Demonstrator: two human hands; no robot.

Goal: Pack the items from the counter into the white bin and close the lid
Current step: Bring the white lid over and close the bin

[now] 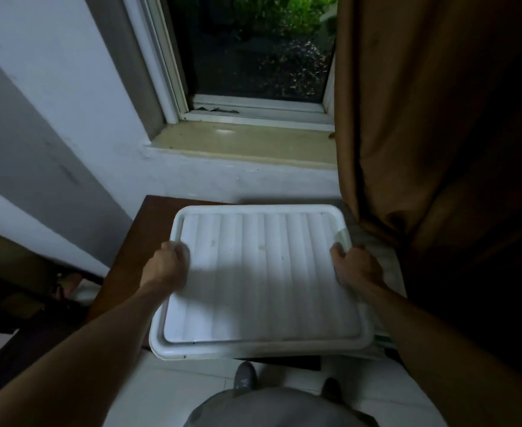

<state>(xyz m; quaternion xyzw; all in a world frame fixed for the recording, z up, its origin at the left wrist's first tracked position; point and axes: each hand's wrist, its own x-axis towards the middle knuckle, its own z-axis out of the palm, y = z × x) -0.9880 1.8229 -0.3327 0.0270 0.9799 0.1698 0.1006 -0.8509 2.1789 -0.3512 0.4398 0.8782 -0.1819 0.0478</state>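
A white ribbed lid (262,272) lies flat in front of me over a dark brown table (124,254). My left hand (167,266) grips the lid's left edge, fingers curled over the rim. My right hand (356,266) grips the lid's right edge the same way. Under the lid's right side a strip of the white bin (386,272) shows; the rest of the bin and anything inside it are hidden by the lid.
A brown curtain (423,134) hangs close on the right, touching the bin's far right corner. A window with a sill (247,143) is in the wall behind the table. My feet stand on a white tiled floor (161,389). Dark furniture stands at the lower left.
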